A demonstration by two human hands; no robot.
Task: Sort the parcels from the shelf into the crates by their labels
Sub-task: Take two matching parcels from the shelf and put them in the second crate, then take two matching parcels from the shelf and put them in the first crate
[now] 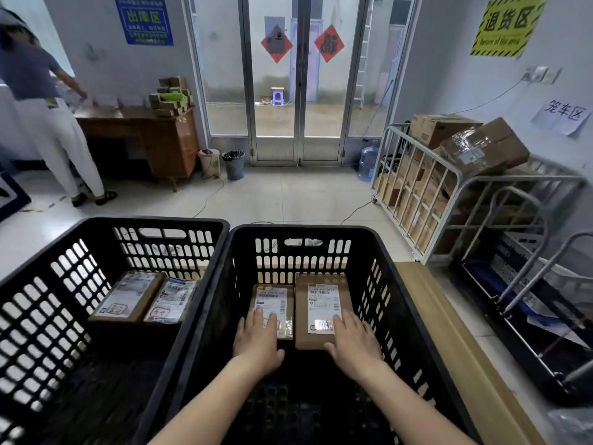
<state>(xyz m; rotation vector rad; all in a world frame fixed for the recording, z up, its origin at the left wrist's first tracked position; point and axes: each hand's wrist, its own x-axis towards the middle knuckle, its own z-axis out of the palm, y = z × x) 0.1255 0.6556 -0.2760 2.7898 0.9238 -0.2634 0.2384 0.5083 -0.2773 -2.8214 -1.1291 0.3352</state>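
In the right crate [305,231], the left hand [256,337] and right hand [353,343] rest flat, fingers straight, on the narrow parcel [273,298] and wide parcel [322,300]. Both are probably light, stiff cardboard, best pinched across the side edges.

Two black crates stand side by side. In the right crate [305,231] two labelled parcels lie flat, just beside each other: the left hand [256,340] rests with straight fingers on the smaller parcel [276,298], the right hand [354,343] likewise on the larger parcel [301,316]. The left crate [144,221] holds a brown parcel [128,297] with a narrower parcel [171,300] just beside it. A cage trolley [449,184] loaded with cardboard boxes [484,146] stands further right.
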